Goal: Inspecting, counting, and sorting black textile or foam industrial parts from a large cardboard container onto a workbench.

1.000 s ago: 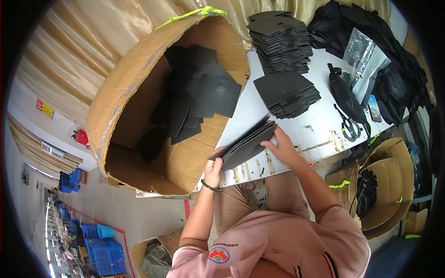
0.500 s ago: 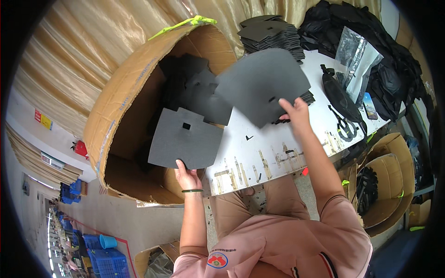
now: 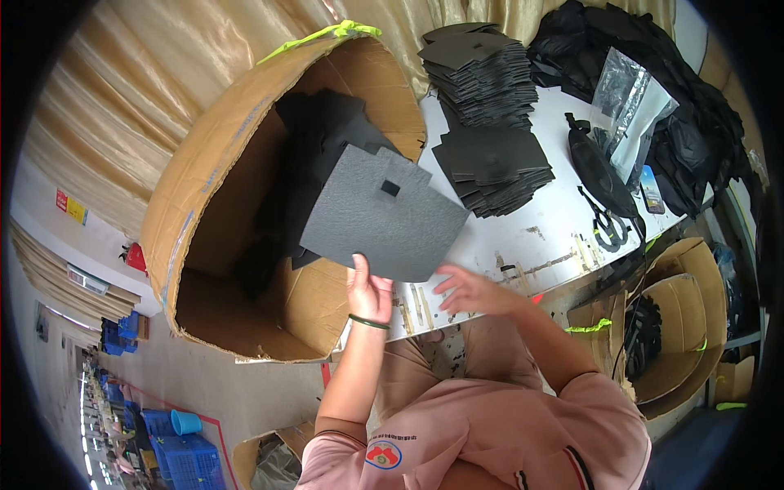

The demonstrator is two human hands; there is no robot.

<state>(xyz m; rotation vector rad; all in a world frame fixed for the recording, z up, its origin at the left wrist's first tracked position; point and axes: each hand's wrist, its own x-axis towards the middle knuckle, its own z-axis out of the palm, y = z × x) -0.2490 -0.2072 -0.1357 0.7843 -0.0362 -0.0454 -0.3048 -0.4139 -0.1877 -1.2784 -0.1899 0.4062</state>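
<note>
A dark grey foam sheet (image 3: pixel 367 216) with a small square hole is pinched in my left hand (image 3: pixel 369 292), thumb on its face, at its lower edge. It is tilted up between the big carton and the white table. My right hand (image 3: pixel 469 291) holds nothing and has its fingers apart, close to the sheet's lower right corner. More dark sheets (image 3: pixel 327 122) lie inside the carton (image 3: pixel 216 151), partly hidden by the held one. On the table, a low stack of the same sheets (image 3: pixel 494 163) lies in front of a taller stack (image 3: pixel 482 77).
The white table (image 3: pixel 563 147) carries black scissors (image 3: pixel 606 224), a black pouch (image 3: pixel 596 167), a phone (image 3: pixel 652 189) and a clear plastic bag (image 3: pixel 629 114). Black fabric (image 3: pixel 629 57) is heaped at the far right. Another open carton (image 3: pixel 682 314) stands at the lower right.
My right hand has let go of its sheet, now out of that hand, and moved down and left. My left hand has brought its sheet right and up over the table edge.
</note>
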